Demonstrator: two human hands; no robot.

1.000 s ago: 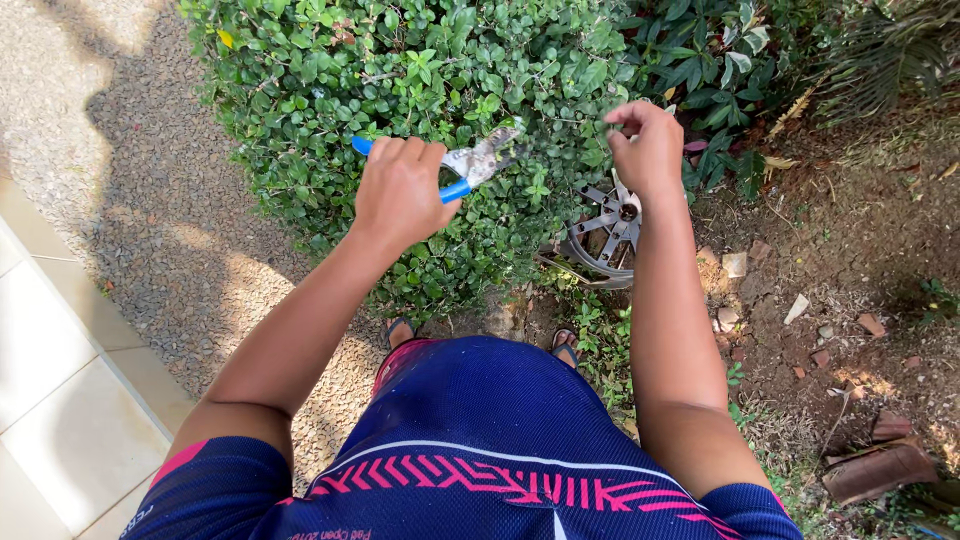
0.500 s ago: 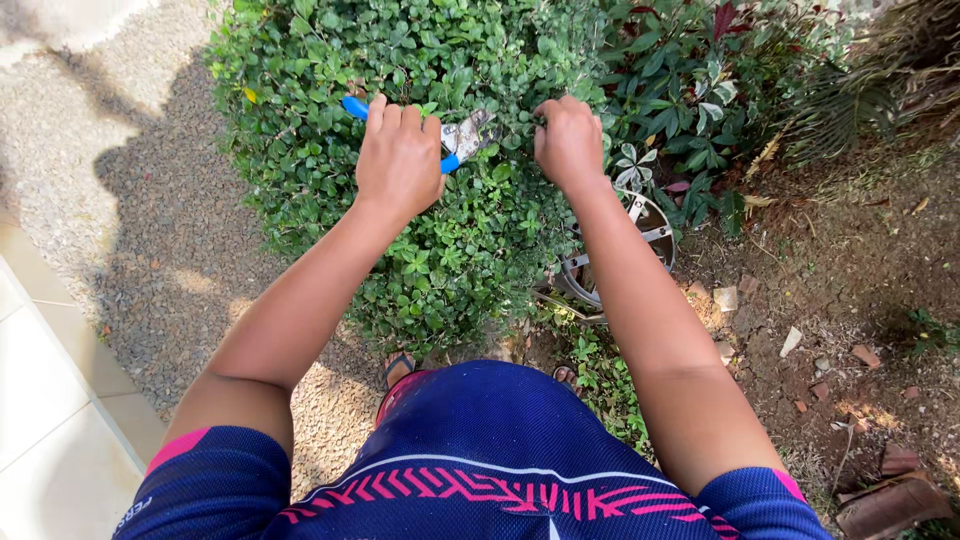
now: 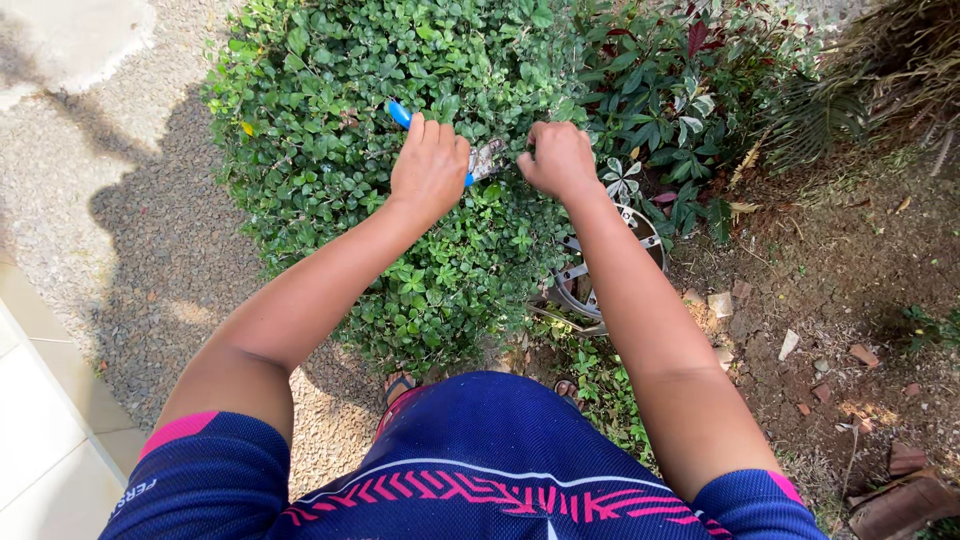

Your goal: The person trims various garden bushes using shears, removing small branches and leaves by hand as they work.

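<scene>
While the left hand [image 3: 428, 172] grips one blue-handled pruner [image 3: 478, 162], the right hand [image 3: 556, 160] pinches one bush's [image 3: 330, 180] twig.

Around you, outdoors in strong sunlight:
- Gravel ground [image 3: 150, 200] on your left, grey and fine, crossed by a dark cast shadow.
- Pale paving tiles [image 3: 40, 440] at your lower left; a pale slab [image 3: 70, 40] at the upper left corner.
- Bare brown soil [image 3: 840, 290] on your right, strewn with small stones and dry leaves.
- Broken bricks [image 3: 905, 500] at your lower right.
- Dark-leaved plants [image 3: 680, 90] ahead on the right, dry grass [image 3: 890, 70] beyond.
- A metal wheel rim [image 3: 585, 285] lying on the soil.
</scene>
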